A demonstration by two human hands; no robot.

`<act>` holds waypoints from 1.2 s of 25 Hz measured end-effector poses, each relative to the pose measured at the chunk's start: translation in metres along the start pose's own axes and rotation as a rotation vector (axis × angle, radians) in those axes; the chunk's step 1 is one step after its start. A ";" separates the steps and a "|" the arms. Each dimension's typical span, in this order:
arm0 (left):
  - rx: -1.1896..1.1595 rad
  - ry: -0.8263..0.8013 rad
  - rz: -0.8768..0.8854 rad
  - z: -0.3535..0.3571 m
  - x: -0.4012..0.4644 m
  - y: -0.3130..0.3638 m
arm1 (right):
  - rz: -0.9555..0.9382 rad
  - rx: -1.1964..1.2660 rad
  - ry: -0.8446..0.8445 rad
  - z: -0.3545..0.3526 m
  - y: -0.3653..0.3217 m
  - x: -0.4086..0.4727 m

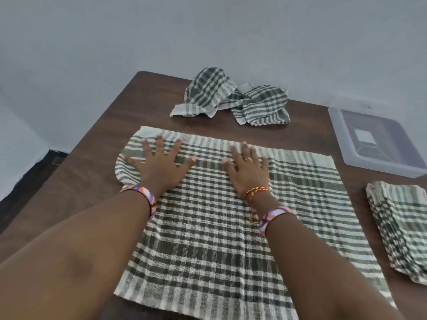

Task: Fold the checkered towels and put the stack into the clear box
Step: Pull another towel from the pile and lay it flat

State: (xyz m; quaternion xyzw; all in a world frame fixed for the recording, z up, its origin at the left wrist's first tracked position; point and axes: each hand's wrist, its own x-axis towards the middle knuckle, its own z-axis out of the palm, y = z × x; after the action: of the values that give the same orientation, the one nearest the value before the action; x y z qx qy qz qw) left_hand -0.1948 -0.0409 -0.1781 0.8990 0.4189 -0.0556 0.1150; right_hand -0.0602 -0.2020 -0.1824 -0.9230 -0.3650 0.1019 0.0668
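Towel (pixel 231 239) spread flat; both hands press it, fingers splayed.

Left hand (pixel 159 165), right hand (pixel 247 169) flat (fingers spread)

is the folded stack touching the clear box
Apart. The head view shows bare brown table between the folded stack and the clear box.

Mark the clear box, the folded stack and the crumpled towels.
clear box (pixel 337 132), head view, near-left rim.
folded stack (pixel 402 218), head view, top towel's middle.
crumpled towels (pixel 261 105), head view, right heap's upper face.
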 end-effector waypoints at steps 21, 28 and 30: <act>-0.128 0.023 0.153 -0.025 -0.058 -0.006 | 0.280 0.074 0.095 -0.023 0.067 -0.067; -0.180 0.045 0.022 0.019 -0.171 -0.041 | 0.081 0.140 0.097 0.015 -0.005 -0.170; -0.098 0.003 -0.081 0.027 -0.190 -0.061 | 0.128 0.056 0.062 0.026 0.001 -0.197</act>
State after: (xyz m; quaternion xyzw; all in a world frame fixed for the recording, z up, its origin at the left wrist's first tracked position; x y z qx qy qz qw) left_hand -0.3637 -0.1504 -0.1768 0.8747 0.4573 -0.0383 0.1560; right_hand -0.2056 -0.3370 -0.1803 -0.9448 -0.3002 0.0877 0.0974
